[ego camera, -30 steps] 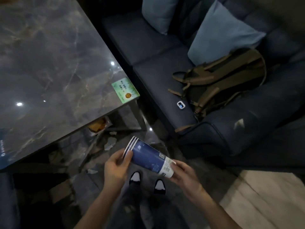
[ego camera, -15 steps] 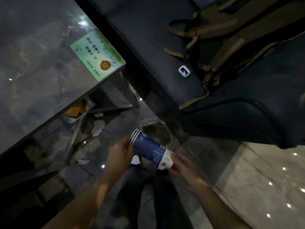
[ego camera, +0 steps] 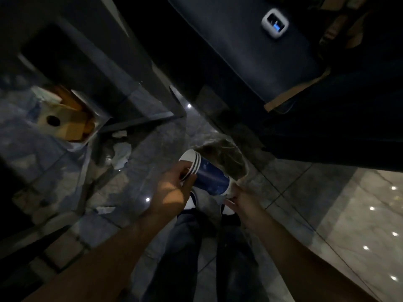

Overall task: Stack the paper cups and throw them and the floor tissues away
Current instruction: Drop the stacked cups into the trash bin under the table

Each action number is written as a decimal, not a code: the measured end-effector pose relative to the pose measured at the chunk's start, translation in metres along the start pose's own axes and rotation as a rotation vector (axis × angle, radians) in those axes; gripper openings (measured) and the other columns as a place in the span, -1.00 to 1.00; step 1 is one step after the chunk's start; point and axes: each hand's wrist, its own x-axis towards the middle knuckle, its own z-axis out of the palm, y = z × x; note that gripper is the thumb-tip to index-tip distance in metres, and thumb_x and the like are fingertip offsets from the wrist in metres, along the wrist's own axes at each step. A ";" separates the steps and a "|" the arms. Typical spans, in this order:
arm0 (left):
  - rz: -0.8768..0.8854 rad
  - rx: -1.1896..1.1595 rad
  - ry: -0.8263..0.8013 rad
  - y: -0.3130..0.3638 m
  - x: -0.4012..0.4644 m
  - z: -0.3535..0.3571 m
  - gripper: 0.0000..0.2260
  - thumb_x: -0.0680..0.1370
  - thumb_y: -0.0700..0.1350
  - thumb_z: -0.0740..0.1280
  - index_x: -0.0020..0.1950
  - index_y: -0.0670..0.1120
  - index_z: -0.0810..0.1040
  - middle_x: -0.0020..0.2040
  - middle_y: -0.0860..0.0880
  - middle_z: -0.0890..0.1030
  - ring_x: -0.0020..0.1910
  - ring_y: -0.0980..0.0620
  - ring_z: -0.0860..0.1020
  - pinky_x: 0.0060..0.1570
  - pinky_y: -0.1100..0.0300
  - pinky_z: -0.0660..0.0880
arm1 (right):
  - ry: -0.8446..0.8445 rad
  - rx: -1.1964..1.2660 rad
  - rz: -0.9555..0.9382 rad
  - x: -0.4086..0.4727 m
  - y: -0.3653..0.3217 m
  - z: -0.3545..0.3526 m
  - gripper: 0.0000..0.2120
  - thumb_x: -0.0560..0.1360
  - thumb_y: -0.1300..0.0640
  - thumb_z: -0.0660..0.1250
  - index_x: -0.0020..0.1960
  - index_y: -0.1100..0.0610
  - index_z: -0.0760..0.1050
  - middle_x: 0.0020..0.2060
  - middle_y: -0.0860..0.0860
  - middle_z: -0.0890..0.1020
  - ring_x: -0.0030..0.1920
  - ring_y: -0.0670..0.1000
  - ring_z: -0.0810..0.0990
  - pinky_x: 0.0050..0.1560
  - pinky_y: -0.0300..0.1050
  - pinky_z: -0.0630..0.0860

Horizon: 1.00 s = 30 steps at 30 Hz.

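Note:
A stack of blue paper cups point(ego camera: 210, 176) with white rims lies tilted between my hands, above my feet. My left hand point(ego camera: 174, 188) grips the rim end. My right hand point(ego camera: 238, 198) holds the base end. White crumpled tissues lie on the dark tile floor: a larger tissue point(ego camera: 122, 154) beside the table leg, a small tissue point(ego camera: 119, 134) just beyond it, and a flat tissue point(ego camera: 105, 209) nearer my left arm.
A bin lined with a clear bag point(ego camera: 224, 159) stands just beyond the cups. A cardboard box point(ego camera: 65, 120) sits under the table point(ego camera: 91, 51) at left. The dark blue sofa point(ego camera: 250, 53) with a small white device point(ego camera: 275, 26) fills the top right.
My head has tipped down and closer to the floor, so the tabletop and backpack have left the view. Both hands keep hold of the cup stack, now nearer the bin.

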 end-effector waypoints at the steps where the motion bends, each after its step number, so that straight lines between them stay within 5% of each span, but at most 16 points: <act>1: 0.020 0.024 -0.020 -0.002 0.004 0.005 -0.81 0.53 -0.22 0.37 0.09 0.00 0.53 -0.09 0.16 0.57 -0.11 0.30 0.56 -0.10 0.47 0.44 | 0.003 0.010 -0.002 0.009 0.003 0.001 -0.82 0.64 0.20 0.18 0.21 0.16 0.47 0.09 0.09 0.59 -0.04 0.05 0.59 0.17 0.07 0.51; 8: 0.047 0.203 -0.103 -0.009 0.020 0.040 -0.96 0.56 -0.08 0.34 0.00 0.03 0.52 -0.09 0.17 0.55 -0.12 0.23 0.51 -0.22 0.55 0.37 | -0.010 -0.018 -0.013 0.040 0.000 0.008 -0.86 0.58 0.25 0.23 0.04 0.09 0.54 -0.02 0.11 0.65 -0.07 0.03 0.62 0.00 -0.06 0.56; 12: 0.111 0.229 -0.132 -0.016 0.028 0.068 -0.95 0.50 -0.16 0.38 -0.07 -0.09 0.61 -0.10 -0.02 0.68 -0.12 0.01 0.62 -0.12 0.22 0.49 | -0.086 0.097 -0.057 0.049 -0.005 0.007 -0.80 0.62 0.14 0.22 0.18 0.14 0.55 -0.03 0.08 0.70 0.00 0.02 0.67 0.03 -0.06 0.55; 17: 0.139 0.280 -0.223 -0.024 0.039 0.091 -0.88 0.51 -0.19 0.34 0.00 -0.16 0.63 -0.01 -0.12 0.67 -0.04 -0.07 0.62 -0.08 0.18 0.49 | -0.119 0.216 -0.044 0.060 -0.017 0.007 -0.74 0.65 0.00 0.12 0.02 0.07 0.55 -0.05 0.07 0.67 0.00 0.05 0.64 0.01 -0.06 0.55; 21: 0.136 0.374 -0.336 -0.036 0.051 0.103 -0.81 0.57 -0.15 0.25 0.06 -0.14 0.64 0.05 -0.10 0.66 0.01 -0.06 0.63 0.04 0.06 0.56 | -0.068 0.131 -0.087 0.073 -0.017 0.009 -0.82 0.63 0.15 0.21 0.15 0.13 0.54 0.03 0.16 0.67 0.04 0.12 0.66 -0.01 -0.07 0.60; 24: 0.163 0.418 -0.406 -0.043 0.060 0.113 -0.76 0.56 -0.16 0.23 0.11 -0.14 0.65 0.09 -0.13 0.66 0.05 -0.09 0.62 0.08 0.06 0.54 | 0.016 0.065 -0.110 0.083 -0.018 0.012 -0.70 0.58 0.32 0.23 0.29 0.21 0.51 0.13 0.26 0.62 0.12 0.20 0.62 -0.09 -0.11 0.62; 30: 0.210 0.510 -0.445 -0.054 0.074 0.123 -0.53 0.45 0.06 0.05 0.12 -0.10 0.63 0.07 -0.09 0.65 0.12 -0.08 0.57 0.27 -0.01 0.40 | 0.028 0.047 -0.152 0.108 -0.018 0.012 -0.69 0.56 0.38 0.23 0.22 0.14 0.56 0.10 0.25 0.63 0.11 0.21 0.62 0.02 0.01 0.60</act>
